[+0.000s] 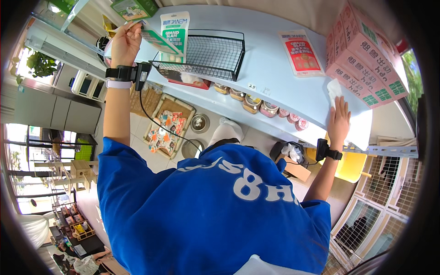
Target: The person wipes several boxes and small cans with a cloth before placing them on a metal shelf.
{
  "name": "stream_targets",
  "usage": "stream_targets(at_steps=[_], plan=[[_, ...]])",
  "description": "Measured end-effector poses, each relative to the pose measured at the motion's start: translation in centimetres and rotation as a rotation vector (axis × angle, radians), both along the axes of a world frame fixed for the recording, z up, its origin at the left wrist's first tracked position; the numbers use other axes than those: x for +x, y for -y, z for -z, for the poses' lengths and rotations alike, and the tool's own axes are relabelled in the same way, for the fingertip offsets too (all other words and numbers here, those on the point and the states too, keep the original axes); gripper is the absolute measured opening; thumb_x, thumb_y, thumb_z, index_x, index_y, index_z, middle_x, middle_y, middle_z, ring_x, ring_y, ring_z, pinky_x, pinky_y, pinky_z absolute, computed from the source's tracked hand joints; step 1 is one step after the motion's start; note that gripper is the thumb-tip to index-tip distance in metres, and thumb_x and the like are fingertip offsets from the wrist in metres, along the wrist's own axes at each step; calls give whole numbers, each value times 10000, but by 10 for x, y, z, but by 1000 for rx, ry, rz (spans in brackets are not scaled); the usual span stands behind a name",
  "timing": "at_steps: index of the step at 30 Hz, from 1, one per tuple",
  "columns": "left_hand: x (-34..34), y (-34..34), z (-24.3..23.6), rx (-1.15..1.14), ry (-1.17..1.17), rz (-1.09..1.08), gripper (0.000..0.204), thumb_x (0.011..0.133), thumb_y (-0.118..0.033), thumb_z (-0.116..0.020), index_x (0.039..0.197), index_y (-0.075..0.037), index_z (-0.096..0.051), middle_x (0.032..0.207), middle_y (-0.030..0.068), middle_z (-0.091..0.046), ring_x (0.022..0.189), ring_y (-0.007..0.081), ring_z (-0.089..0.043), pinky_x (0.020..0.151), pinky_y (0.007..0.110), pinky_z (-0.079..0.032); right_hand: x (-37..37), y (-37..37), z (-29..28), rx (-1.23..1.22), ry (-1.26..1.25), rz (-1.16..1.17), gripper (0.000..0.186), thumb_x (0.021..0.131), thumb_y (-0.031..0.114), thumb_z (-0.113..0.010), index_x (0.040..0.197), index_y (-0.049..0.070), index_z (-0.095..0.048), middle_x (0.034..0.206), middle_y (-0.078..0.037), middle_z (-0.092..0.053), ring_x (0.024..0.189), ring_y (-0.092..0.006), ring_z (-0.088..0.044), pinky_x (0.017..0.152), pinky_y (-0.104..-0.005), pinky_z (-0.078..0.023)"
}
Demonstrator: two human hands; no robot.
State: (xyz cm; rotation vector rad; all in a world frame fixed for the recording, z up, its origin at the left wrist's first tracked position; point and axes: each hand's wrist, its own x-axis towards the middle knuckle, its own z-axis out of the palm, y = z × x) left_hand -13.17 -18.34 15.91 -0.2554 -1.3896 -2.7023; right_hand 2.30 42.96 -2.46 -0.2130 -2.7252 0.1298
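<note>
My left hand [126,42] is raised over the left end of the pale blue shelf [261,46], its fingers closed on the edge of a green-and-white pouch [159,40]. The pouch tilts above the corner of a black wire basket [208,50]. Behind it, another green-and-white pouch [181,28] stands upright, its lower part against the basket. Toward the shelf's right end, my right hand [339,120] lies flat with fingers stretched out. A crumpled white tissue [334,90] sticks out beyond its fingertips; how much lies under the hand is hidden.
A red-and-white pouch [301,52] lies on the shelf beside stacked pink boxes [362,59]. A green box [133,8] stands at the far left. Several jars [252,103] line the lower shelf. Metal bowls [200,123] and a patterned pet bed [167,130] are on the floor; wire cages [366,211] stand at right.
</note>
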Motion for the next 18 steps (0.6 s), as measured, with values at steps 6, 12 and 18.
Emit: stream_targets(at_steps=[6, 12, 18], plan=[[-4, -1, -3, -252, 171, -205, 221, 905, -114, -455, 965, 83, -537, 838, 177, -655, 693, 209, -658, 594, 232, -562, 2, 3, 1, 11, 27, 7, 417, 959, 298, -338, 1351, 181, -418, 1436, -36, -340, 1340, -264, -275, 1094, -424, -203], [-13, -16, -10, -477, 240, -258, 263, 907, -136, -456, 968, 110, -523, 852, 209, -646, 761, 230, -670, 642, 232, -583, 3, 2, 2, 20, 26, 9, 418, 956, 292, -345, 1350, 172, -420, 1435, -42, -342, 1338, -274, -277, 1092, -431, -202], [-52, -24, 29, -546, 425, -186, 324, 920, -140, -424, 937, 171, -514, 905, 266, -630, 754, 267, -670, 626, 245, -587, -1, 0, 0, 7, -9, 3, 405, 945, 266, -374, 1329, 159, -447, 1423, -51, -362, 1330, -282, -292, 1087, -434, -207]])
